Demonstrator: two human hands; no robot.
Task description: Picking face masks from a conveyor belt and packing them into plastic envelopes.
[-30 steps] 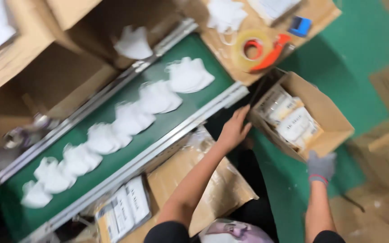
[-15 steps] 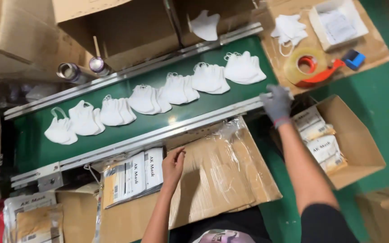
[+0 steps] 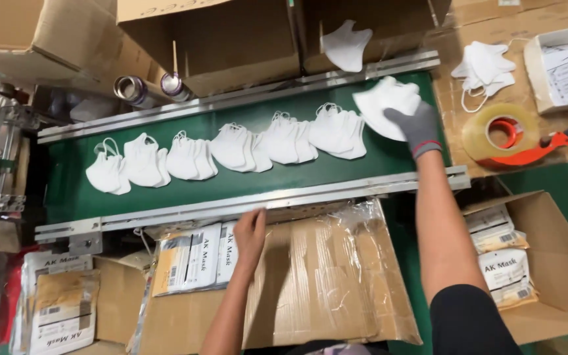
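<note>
Now gloved right hand (image 3: 414, 129) grips mask stack (image 3: 382, 105) near belt (image 3: 231, 187) end; bare left hand (image 3: 250, 233) flat, open, on pouches (image 3: 195, 258).

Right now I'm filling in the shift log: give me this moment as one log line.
right hand: gloved, on white mask at belt end | left hand: bare, on packaged masks | green belt: row of masks

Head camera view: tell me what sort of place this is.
Probably a mask packing line in a small factory. White masks lie in a row on a green conveyor belt, packaged masks sit in cardboard boxes, and a tape dispenser is beside the belt.
</note>
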